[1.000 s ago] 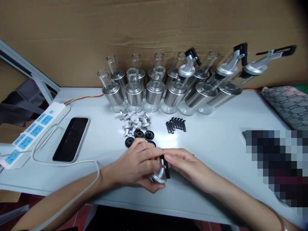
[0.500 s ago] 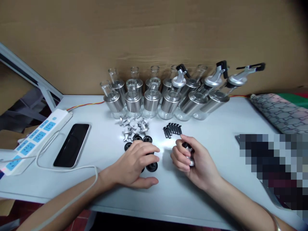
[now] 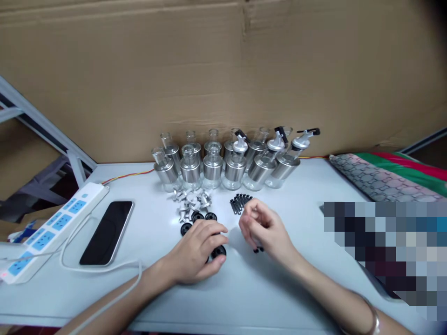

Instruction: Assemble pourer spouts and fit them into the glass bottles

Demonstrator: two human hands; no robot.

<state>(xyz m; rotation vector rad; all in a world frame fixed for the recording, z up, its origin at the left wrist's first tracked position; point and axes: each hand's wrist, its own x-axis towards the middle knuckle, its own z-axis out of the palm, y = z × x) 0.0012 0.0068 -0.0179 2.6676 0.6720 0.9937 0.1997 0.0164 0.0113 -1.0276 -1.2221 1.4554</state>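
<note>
I report the black levers (image 3: pixel 239 204) on the grey-white table (image 3: pixel 157 298), just beyond my right hand (image 3: pixel 267 228) and slightly to its left; that hand is the nearer. They lie side by side in a slanting row, long axes running mostly away from me, near ends tipped a little right. My knuckles overlap the row's right end in view, so contact cannot be confirmed. My right fingers are curled in, thumb and forefinger close together, the lower fingers folded on a black-ended piece (image 3: pixel 257 250), most of it hidden in the palm. My left hand (image 3: pixel 199 251) is palm down, fingers loosely apart, over the black discs (image 3: pixel 218 251); whether the thumb touches the nearest one cannot be told. The discs are round, dark and ridged, apparently plastic. Beyond them sits a loose heap of silver fittings (image 3: pixel 193 203), satin-surfaced and flared, lying at mixed angles. Behind stand the bottles (image 3: pixel 213 167) in two rows: clear glass necks and bases, brushed metal sleeves. Three at the right of the front row carry silver spouts (image 3: pixel 275 143) with black levers fitted. Cardboard (image 3: pixel 157 83), plain and creased, backs the table.
</note>
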